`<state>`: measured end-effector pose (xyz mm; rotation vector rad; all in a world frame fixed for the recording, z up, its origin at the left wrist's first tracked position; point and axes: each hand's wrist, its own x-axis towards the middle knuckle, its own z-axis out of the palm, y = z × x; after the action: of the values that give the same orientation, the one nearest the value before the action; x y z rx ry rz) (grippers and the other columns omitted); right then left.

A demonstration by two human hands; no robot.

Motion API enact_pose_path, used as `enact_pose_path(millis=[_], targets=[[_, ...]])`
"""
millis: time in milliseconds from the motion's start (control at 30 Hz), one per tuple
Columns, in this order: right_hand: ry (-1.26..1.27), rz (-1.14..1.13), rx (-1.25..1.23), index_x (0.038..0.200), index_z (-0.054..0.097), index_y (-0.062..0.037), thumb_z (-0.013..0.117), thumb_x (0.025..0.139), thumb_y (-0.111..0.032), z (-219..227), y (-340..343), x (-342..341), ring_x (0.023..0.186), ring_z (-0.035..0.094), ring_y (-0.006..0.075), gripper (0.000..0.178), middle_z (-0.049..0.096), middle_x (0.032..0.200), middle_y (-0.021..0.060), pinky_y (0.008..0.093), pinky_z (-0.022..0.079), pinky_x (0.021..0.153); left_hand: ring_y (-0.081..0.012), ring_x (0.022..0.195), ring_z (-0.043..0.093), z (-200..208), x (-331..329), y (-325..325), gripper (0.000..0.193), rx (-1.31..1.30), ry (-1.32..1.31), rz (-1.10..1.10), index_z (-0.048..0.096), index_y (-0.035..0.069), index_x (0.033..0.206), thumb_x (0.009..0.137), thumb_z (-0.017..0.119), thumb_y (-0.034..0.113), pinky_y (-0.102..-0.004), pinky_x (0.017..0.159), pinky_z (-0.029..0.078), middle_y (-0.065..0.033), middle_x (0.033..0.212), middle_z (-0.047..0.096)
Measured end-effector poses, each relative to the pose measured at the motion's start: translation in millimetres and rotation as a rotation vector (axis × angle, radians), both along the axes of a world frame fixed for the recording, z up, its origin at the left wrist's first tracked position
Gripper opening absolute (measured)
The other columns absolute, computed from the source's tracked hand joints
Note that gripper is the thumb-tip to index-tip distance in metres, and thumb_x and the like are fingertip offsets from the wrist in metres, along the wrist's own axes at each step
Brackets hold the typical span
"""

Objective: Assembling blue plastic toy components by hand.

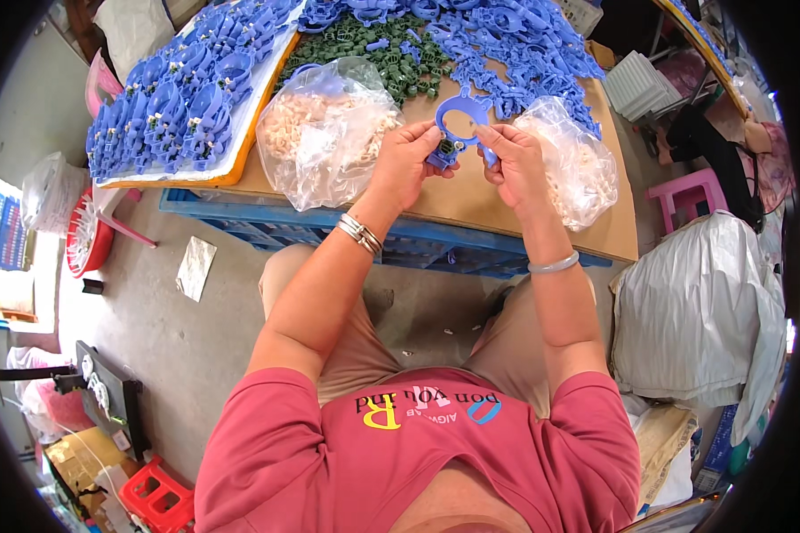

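Note:
Over the near part of the cardboard-covered table point(453, 206), both hands hold a blue plastic ring-shaped part point(464, 102). My left hand point(407, 162) is closed on its lower left side, where a small dark green piece point(447, 146) sits at the base. My right hand point(516, 160) pinches the right side, with thumb and fingers together; a blue bit shows beneath them, and I cannot tell whether it is separate. Clear plastic bags of small beige parts lie on both sides: one bag point(316, 133) left of my left hand, another bag point(571, 169) beside my right.
Behind the hands lie a heap of dark green parts point(396, 55) and a heap of blue parts point(516, 53). An orange-edged tray point(256, 124) at left bears rows of blue assemblies point(164, 111). Blue crating point(409, 242) supports the table. A white sack point(693, 311) stands at right.

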<state>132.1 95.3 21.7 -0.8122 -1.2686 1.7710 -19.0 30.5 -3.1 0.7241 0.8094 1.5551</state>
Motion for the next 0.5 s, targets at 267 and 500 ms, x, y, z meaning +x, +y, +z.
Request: enact_pose_path(millis=[267,500], targets=[[0.061,-0.038,-0.038,0.076,0.057,-0.0023,0.064,0.077,-0.015,-4,3,0,0.041,0.036,0.0019,0.015,0.051,0.06,0.0003,0.0153,0.024,0.033,-0.0217,0.065,0.062,2,0,-2,0.028,-0.075,0.012,0.048,0.05,-0.003,0.109,0.086,0.049,0.013,-0.0301,0.054,0.051,-0.0097,0.085,0.061],[0.123,-0.051,-0.088,0.076,0.057,-0.0022,0.063,0.078,-0.015,-5,6,-1,0.041,0.04,0.0032,0.015,0.051,0.059,0.0023,0.0168,0.026,0.033,-0.016,0.074,0.056,-3,10,-3,0.035,0.185,0.548,0.487,0.051,-0.001,0.11,0.077,0.059,0.009,-0.0237,0.058,0.048,-0.0113,0.1,0.054]])
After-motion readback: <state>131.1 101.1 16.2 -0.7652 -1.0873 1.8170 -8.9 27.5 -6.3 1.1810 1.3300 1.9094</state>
